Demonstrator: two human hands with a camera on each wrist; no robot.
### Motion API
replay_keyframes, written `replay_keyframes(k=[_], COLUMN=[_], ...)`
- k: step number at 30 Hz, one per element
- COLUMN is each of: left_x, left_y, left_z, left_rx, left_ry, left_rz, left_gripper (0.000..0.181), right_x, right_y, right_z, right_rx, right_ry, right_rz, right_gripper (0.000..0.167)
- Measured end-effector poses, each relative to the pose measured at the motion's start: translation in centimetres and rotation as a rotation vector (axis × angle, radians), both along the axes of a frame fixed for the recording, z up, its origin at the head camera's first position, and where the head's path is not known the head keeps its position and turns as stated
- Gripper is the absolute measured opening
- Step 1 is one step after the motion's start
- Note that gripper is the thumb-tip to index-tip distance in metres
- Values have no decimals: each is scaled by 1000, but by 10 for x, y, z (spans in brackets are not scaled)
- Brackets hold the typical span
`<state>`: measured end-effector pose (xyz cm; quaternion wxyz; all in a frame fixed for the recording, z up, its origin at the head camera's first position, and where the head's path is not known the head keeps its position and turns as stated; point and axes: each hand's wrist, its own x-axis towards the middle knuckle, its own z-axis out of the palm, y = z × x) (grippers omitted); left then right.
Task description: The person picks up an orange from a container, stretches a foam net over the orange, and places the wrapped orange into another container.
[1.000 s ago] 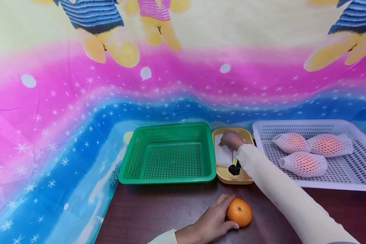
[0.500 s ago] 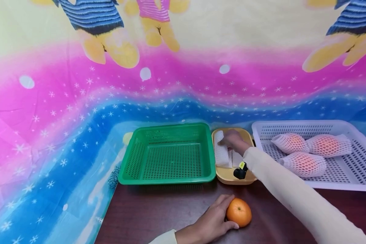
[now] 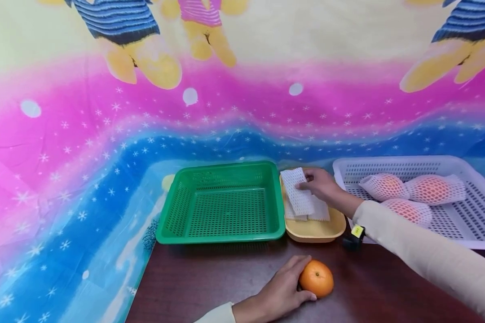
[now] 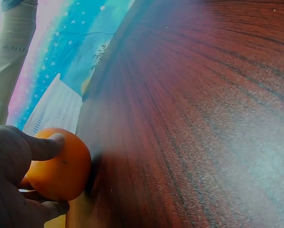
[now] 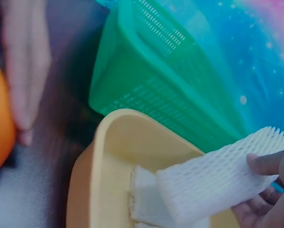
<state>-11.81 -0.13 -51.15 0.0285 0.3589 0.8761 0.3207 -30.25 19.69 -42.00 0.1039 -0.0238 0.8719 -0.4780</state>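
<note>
An orange [image 3: 317, 278] rests on the dark wooden table, and my left hand [image 3: 275, 291] grips it from the left side. In the left wrist view the thumb lies on top of the orange [image 4: 61, 166] with fingers beneath. My right hand [image 3: 321, 185] pinches a flat white foam fruit net [image 3: 298, 193] between thumb and fingers, over the yellow tray [image 3: 315, 231]. More folded foam nets [image 5: 149, 194] lie in that tray under the held one. The right wrist view shows the held net [image 5: 213, 180] tilted above the tray's rim.
A green perforated basket [image 3: 282, 224] stands left of the tray. To the right, a white basket [image 3: 474, 233] holds several net-wrapped fruits [image 3: 432, 190], partly behind the right forearm. A patterned cloth [image 3: 242, 89] hangs behind everything. The table's left edge [image 3: 139, 280] borders the cloth.
My right hand has lifted one foam net off the pile in the yellow tray and drawn back to the right. My left hand and the orange have stayed in place.
</note>
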Motion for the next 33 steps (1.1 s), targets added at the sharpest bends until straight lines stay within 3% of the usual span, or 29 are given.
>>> replay_keyframes(k=[5, 11, 18, 22, 26, 30, 33], left_x=[0, -1, -2, -3, -3, -3, -3], left_y=[-1, -2, -3, -3, -2, -1, -1], left_z=[0, 0, -2, -3, -3, -2, -2], left_rx=[15, -2, 8, 16, 15, 7, 9], left_ry=[6, -5, -7, -13, -8, 2, -4], left_rz=[2, -1, -20, -16, -5, 7, 4], left_gripper=[78, 80, 83, 83, 82, 81, 82], right_x=[9, 26, 56, 72, 87, 99, 107], right_y=[9, 10, 9, 11, 14, 17, 21], right_z=[5, 12, 23, 26, 30, 31, 30], right_rx=[-110, -248, -102, -53, -70, -114, -165], right_ry=[-26, -39, 127, 180, 190, 220, 212], right_rz=[-33, -44, -18, -22, -24, -9, 14], right_gripper=[46, 56, 39, 38, 42, 32, 40])
